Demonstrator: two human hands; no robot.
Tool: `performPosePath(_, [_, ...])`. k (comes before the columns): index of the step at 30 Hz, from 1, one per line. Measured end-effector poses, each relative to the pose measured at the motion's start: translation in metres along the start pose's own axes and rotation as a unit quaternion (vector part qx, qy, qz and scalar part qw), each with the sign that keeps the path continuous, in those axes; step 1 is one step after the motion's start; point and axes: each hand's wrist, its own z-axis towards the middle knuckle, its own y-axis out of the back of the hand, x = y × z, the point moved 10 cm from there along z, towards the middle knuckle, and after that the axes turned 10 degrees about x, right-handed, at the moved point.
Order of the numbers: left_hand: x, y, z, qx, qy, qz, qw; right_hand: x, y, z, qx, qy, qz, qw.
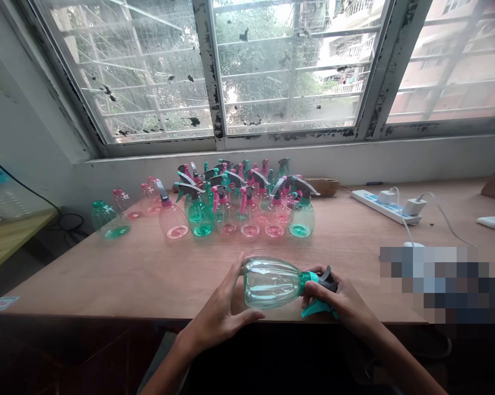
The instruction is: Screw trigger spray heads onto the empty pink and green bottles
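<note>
A clear green spray bottle (272, 282) lies sideways over the front edge of the table, its base to the left. My right hand (342, 302) is closed around its neck and the black and teal spray head (319, 310). At the base end, my left hand (218, 312) is open, thumb and fingers spread around the bottom. Whether its fingertips touch the bottle I cannot tell. Behind stand several pink and green spray bottles with trigger heads, among them a green one (201, 219) and a pink one (174, 219) at the left of the front row.
Bottles without spray heads stand at the left, including a green one (110, 220) and a pink one (126, 203). A brown basket (324, 187) sits behind the bottles. On the right lies a white power strip (385, 207) with plugs and cables. A blurred patch covers the right edge.
</note>
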Motion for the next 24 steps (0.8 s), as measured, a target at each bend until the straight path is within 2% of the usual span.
performPosePath(6, [-0.0066,-0.0021,0.0011,0.008,-0.042,0.017,0.999,0.0002,-0.0015,0.0013,0.007,-0.002,0.0,1.0])
performPosePath(11, [0.0019,-0.0018,0.0005,0.007,-0.014,-0.005,1.0,0.001,-0.0032,-0.0001,0.011,-0.008,-0.001,1.0])
performPosePath(17, [-0.0025,0.0019,-0.0002,0.013,-0.042,-0.033,0.999,-0.0023,-0.0001,0.0,0.002,-0.008,0.01,1.0])
performPosePath(24, [-0.0008,-0.0001,-0.0035,0.021,-0.027,-0.025,0.999,-0.0038,0.004,0.0006,-0.008,0.004,0.017,1.0])
